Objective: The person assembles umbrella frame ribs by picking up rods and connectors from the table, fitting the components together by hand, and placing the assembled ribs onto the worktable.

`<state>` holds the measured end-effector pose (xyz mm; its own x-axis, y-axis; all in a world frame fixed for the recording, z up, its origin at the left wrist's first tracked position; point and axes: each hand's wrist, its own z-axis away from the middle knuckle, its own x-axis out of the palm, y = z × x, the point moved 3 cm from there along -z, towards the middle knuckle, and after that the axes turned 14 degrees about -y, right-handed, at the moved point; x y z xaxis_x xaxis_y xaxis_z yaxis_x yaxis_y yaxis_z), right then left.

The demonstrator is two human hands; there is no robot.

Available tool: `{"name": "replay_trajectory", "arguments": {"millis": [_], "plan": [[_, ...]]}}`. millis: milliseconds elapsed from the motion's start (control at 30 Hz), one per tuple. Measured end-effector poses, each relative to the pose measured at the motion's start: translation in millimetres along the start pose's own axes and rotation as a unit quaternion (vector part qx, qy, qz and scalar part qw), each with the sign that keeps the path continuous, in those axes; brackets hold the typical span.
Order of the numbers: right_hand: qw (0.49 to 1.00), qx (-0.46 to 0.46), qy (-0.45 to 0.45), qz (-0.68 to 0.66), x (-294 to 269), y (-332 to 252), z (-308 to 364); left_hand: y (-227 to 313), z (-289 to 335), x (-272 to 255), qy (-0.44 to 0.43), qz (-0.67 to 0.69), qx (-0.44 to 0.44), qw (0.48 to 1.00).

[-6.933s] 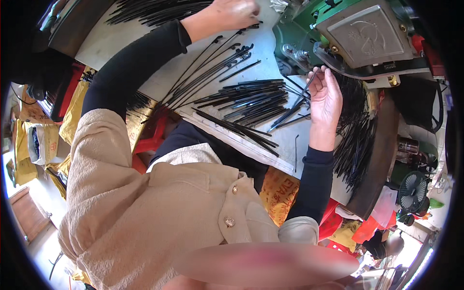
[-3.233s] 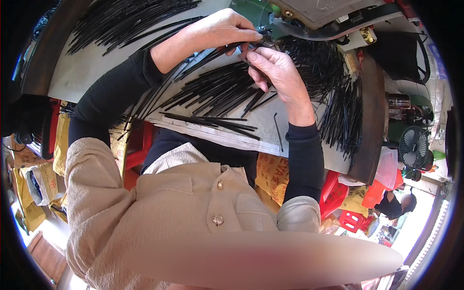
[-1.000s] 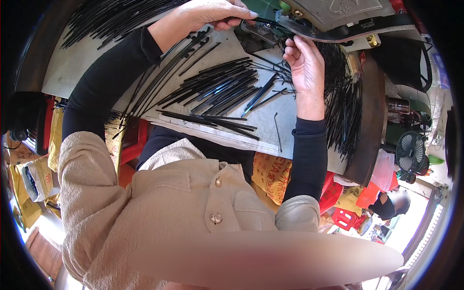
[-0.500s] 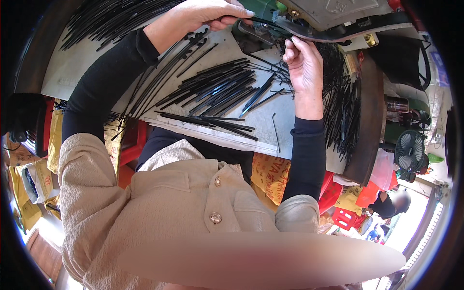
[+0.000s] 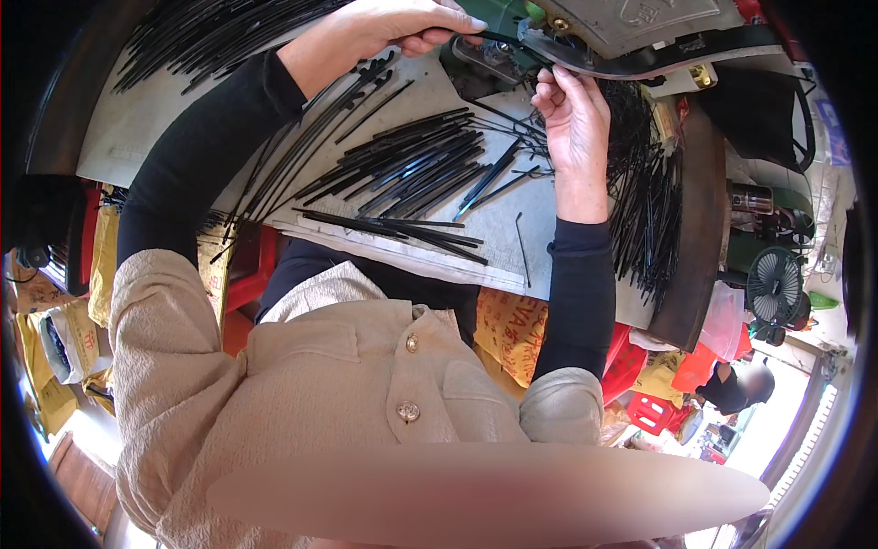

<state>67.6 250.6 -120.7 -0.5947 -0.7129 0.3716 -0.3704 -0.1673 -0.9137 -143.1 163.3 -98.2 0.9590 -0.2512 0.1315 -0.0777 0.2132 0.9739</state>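
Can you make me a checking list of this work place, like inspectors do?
Surface: pale table, much of it under black strips
Work things: strips in a middle pile, an upper-left bundle and a right-side heap
Clutter: one thin hooked rod near the front edge
Hands: left hand pinches a held strip; right hand close by, grip unclear
Cables: nothing seen clearly
Surroundings: green-and-grey machine ahead, fan at right, yellow bag below, another person farther off

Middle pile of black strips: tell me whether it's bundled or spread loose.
Spread loose: the black strips lie fanned across the pale tabletop, ends uneven, with no band visible.
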Motion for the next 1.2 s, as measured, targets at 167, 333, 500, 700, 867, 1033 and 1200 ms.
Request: {"name": "replay_trajectory", "arguments": {"millis": [167,333,500,700,867,1033,1200], "plan": [[1.000,0.004,0.004,0.008,-0.8,-0.3,0.6,-6.5,-5.1,-1.1,-0.028,-0.004,0.030,0.999],[1.000,0.026,0.010,-0.010,-1.9,2.4,0.9,1.3,1.5,0.9,-0.039,-0.086,0.090,0.991],[0.998,0.046,0.026,-0.032,-14.6,7.4,-0.8,-4.9,-2.2,-7.3,-0.023,-0.100,0.062,0.993],[0.991,0.016,0.041,0.127,-3.0,-12.6,9.0,-0.1,-5.7,-9.1,-0.085,-0.085,0.059,0.991],[0.962,-0.001,0.012,0.274,7.5,-13.6,14.2,-3.0,-0.3,-5.0,-0.087,-0.109,0.022,0.990],[0.976,-0.048,0.029,0.211,11.6,-14.4,17.1,-0.8,7.5,-5.5,-0.059,-0.078,-0.001,0.995],[0.953,0.100,0.071,0.277,-9.3,-17.0,33.8,3.5,10.4,-5.7,-0.021,-0.097,0.002,0.995]]}}
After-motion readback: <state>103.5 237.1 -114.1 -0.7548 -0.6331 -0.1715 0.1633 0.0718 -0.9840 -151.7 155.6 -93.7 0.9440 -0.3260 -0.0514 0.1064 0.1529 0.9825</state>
